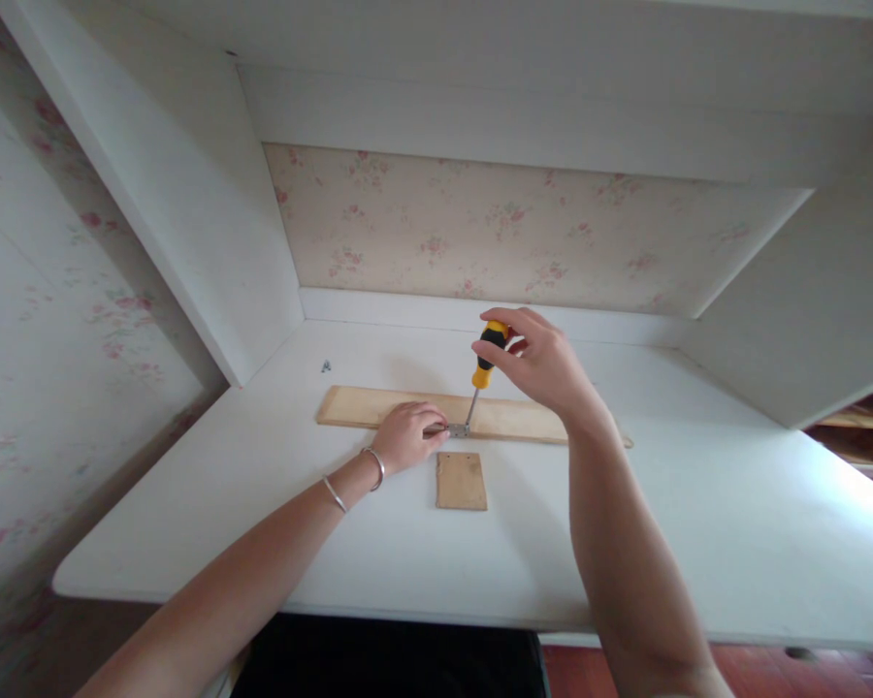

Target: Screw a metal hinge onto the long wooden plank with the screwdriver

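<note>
Bare wood, slim margin: driver leans over a small metal plate

Left to right: small metal bits (326,366) (screws, probably) lie loose on the white desk (210,504), behind the long board (353,405); a bump could scatter them. Left hand (405,434): thumb and fingertips closed on the left end of the metal plate (458,429), which sits mid-board. If that pinch slackens, plate likely skews. Small wood piece (462,482) lies flat just nearer, apart from the board. Screwdriver (488,354) tilts, tip at the plate's right end; off-axis push could slip it toward the left fingers. Right hand (542,359): thumb and fingers wrapped around the handle, high up, so wobble's a risk.
</note>
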### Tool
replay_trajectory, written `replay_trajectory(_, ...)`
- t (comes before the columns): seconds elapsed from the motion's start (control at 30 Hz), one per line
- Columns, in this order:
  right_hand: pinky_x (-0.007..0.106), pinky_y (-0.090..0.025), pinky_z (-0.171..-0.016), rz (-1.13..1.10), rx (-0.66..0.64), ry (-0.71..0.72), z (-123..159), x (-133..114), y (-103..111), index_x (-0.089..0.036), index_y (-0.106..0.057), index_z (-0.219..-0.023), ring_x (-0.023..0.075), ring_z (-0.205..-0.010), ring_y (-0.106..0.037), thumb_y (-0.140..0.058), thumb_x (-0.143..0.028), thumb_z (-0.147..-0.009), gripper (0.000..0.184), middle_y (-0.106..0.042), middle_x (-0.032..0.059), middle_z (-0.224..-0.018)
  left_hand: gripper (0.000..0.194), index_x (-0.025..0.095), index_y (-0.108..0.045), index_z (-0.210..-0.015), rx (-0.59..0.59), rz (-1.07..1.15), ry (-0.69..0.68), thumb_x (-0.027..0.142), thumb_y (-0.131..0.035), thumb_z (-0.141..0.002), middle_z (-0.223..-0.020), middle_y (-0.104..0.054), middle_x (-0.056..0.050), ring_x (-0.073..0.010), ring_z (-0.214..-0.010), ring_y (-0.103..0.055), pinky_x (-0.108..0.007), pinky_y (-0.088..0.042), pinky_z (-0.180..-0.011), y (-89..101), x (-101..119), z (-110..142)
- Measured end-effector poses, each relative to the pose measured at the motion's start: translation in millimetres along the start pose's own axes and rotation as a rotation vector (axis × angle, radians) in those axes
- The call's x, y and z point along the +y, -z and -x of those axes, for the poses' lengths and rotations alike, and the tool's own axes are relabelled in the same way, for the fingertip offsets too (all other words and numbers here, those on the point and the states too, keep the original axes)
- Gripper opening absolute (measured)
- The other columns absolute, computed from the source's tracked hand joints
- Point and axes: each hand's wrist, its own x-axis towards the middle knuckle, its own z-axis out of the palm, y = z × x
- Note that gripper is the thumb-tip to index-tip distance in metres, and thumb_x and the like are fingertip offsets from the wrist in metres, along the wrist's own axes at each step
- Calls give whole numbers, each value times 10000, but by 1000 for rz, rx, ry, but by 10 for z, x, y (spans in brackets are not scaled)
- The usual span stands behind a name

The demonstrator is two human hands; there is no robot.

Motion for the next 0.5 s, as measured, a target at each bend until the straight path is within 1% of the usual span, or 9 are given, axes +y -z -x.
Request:
replay_trajectory(0.07,363,-505,-815,-19,-10,-1,0,-7,9,-243,-594,-1191,220,-954,-570,-575,-382,-849,369,-585,59,-1123,96,215,-663,-884,4,-2,0,281,-623,-827,-966,-667,-12,-185,-915,-600,-340,-432,-899,1,4,1)
replay_trajectory(0.13,389,-465,-898,-63,-47,-15,-2,-8,15,-259,-542,-1264,221,-1036,-545,-497,-349,-898,379,-570,47,-1178,91,217,-663,-883,7,-4,-3,277,-627,-823,-968,-666,-8,-184,-915,-599,-337,-430,-895,4,6,1)
replay_trajectory(0.17,390,-457,-910,-77,-62,-17,-4,-7,15,-265,-528,-1280,216,-1041,-544,-472,-333,-911,379,-575,41,-1175,89,218,-663,-884,9,-5,-6,273,-630,-821,-968,-666,-5,-182,-915,-599,-334,-429,-893,5,7,1)
replay_trajectory(0.2,381,-464,-896,-78,-62,-14,-5,-7,12,-266,-536,-1272,211,-1019,-556,-472,-328,-912,371,-587,38,-1150,88,218,-662,-885,11,-4,-7,268,-633,-819,-967,-666,-3,-179,-913,-598,-331,-428,-893,7,8,0)
replay_trajectory(0.27,345,-498,-821,-56,-30,8,-3,-9,1,-254,-595,-1200,203,-930,-582,-532,-348,-884,336,-605,44,-1084,90,215,-661,-889,13,-4,-9,262,-637,-816,-963,-666,-1,-177,-910,-597,-328,-426,-893,10,10,0)
replay_trajectory(0.33,324,-509,-771,-29,-2,28,7,-14,-9,-240,-632,-1140,199,-887,-587,-575,-367,-859,314,-604,51,-1063,91,214,-661,-889,13,-3,-7,263,-636,-817,-959,-666,-4,-179,-907,-597,-329,-426,-889,13,11,-1)
replay_trajectory(0.4,333,-493,-805,-20,-15,29,18,-21,0,-244,-606,-1183,206,-940,-577,-536,-357,-881,330,-594,52,-1110,88,214,-660,-885,14,-4,-7,266,-633,-819,-955,-666,-6,-181,-906,-598,-332,-426,-889,16,13,-1)
replay_trajectory(0.47,355,-461,-862,-1,-67,21,11,-34,38,-256,-546,-1260,215,-1006,-560,-466,-320,-910,364,-583,46,-1160,82,214,-659,-881,14,-4,-9,261,-631,-821,-951,-665,-4,-179,-904,-598,-331,-426,-888,18,12,-1)
replay_trajectory(0.5,363,-449,-875,22,-104,22,-9,-46,69,-260,-526,-1277,216,-1009,-563,-450,-304,-912,375,-582,43,-1170,79,214,-658,-880,14,-3,-11,258,-632,-820,-949,-665,-3,-178,-902,-598,-330,-427,-887,19,11,-1)
